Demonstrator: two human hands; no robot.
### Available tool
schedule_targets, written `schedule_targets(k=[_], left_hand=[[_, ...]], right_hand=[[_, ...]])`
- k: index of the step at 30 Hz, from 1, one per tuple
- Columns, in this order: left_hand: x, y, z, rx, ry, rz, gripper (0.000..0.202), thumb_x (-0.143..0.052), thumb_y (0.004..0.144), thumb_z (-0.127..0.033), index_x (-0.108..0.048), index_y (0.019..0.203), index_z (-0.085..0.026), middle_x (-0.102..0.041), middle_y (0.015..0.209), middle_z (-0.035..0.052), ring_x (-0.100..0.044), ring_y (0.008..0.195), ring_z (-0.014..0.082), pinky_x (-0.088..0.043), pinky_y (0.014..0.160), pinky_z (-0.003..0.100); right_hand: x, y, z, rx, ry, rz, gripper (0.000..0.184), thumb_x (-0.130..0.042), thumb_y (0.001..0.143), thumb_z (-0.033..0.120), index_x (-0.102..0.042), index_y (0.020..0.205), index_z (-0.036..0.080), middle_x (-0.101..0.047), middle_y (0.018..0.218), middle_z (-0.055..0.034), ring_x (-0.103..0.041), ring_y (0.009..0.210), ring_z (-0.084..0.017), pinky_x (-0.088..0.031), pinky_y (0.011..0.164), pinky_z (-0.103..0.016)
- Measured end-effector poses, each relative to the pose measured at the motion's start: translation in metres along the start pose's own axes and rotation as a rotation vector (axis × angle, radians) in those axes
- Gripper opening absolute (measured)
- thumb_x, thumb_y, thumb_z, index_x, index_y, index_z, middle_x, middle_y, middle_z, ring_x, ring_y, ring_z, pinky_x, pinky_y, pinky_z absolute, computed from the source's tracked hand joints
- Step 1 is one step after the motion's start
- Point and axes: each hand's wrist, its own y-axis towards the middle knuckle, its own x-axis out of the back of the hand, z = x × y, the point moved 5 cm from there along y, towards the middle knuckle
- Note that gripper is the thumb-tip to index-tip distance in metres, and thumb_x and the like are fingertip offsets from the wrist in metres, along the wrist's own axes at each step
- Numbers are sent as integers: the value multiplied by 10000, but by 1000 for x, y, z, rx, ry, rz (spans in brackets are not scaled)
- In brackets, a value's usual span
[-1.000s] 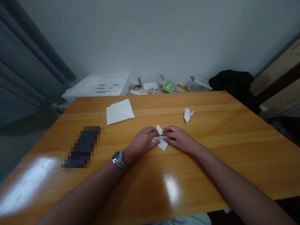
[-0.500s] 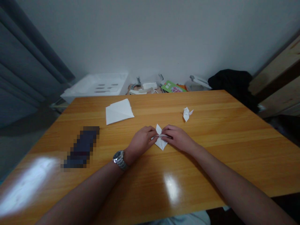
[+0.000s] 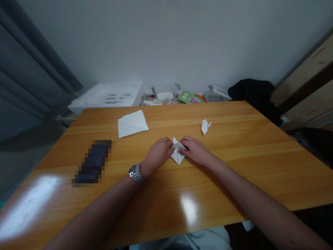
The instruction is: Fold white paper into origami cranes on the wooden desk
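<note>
A small white piece of folded paper lies near the middle of the wooden table, its pointed ends facing toward and away from me. My left hand, with a metal watch on the wrist, is closed on the paper's left edge. From the other side, my right hand pinches the right edge. A raised flap of the paper spans between the fingers, and some fingertips are hidden behind it. Beyond my right hand sits a small folded paper figure.
A stack of white paper sheets lies at the back left of the wooden table. Left of my arm is a blurred-out dark object. Behind the table stand a white foam tray, a green booklet and a black cloth.
The paper's middle flap, seen nearly edge-on before, now shows a broader face between my fingers. Both hands keep hold, and the view has shifted slightly.
</note>
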Motion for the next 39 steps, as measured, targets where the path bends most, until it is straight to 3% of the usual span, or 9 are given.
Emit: schedule_targets(k=[4,9,14,19,24,33,39], left_hand=[[-1,4,0,36,-12,18,179,-529,972,-241,-664,893,-154,-663,960,85,-628,895,209,-487,806,309],[1,7,0,81,18,57,164,-531,952,-234,-662,892,-156,-658,963,93,-632,872,209,-480,798,308],[3,10,3,151,29,124,141,-566,920,-241,-649,1012,-173,-702,964,88,-651,870,232,-459,742,314],[4,14,7,209,1,169,135,-574,905,-234,-657,998,-184,-733,976,80,-667,853,223,-433,694,303],[5,22,10,240,9,218,146,-609,877,-255,-681,972,-170,-738,981,99,-673,819,218,-427,659,294],[4,34,12,244,48,306,236,-631,862,-283,-701,1048,-156,-731,1088,134,-684,914,243,-466,732,298],[2,38,16,268,53,333,239,-653,839,-298,-705,1028,-164,-736,1051,134,-689,876,249,-462,708,300]], right_hand=[[4,7,1,-57,-102,85,130,-622,924,166,-698,828,121,-651,880,-77,-587,811,-170,-396,733,-260],[3,21,-1,-141,-249,281,186,-589,939,232,-734,919,117,-719,939,-118,-635,833,-200,-379,700,-274],[7,33,0,-171,-269,345,184,-633,895,257,-760,930,129,-757,946,-133,-672,840,-227,-374,660,-280],[11,40,-1,-189,-280,374,250,-653,881,294,-751,1063,154,-761,1069,-130,-687,930,-236,-403,686,-265],[11,48,-5,-209,-287,444,248,-693,842,330,-780,1006,166,-777,1019,-117,-701,859,-234,-401,637,-268],[10,56,-3,-221,-279,540,347,-711,818,346,-769,1122,189,-770,1105,-109,-710,929,-248,-435,676,-260],[8,70,-7,-287,-252,684,364,-763,774,350,-788,1080,154,-784,995,-111,-716,871,-252,-462,691,-272]])
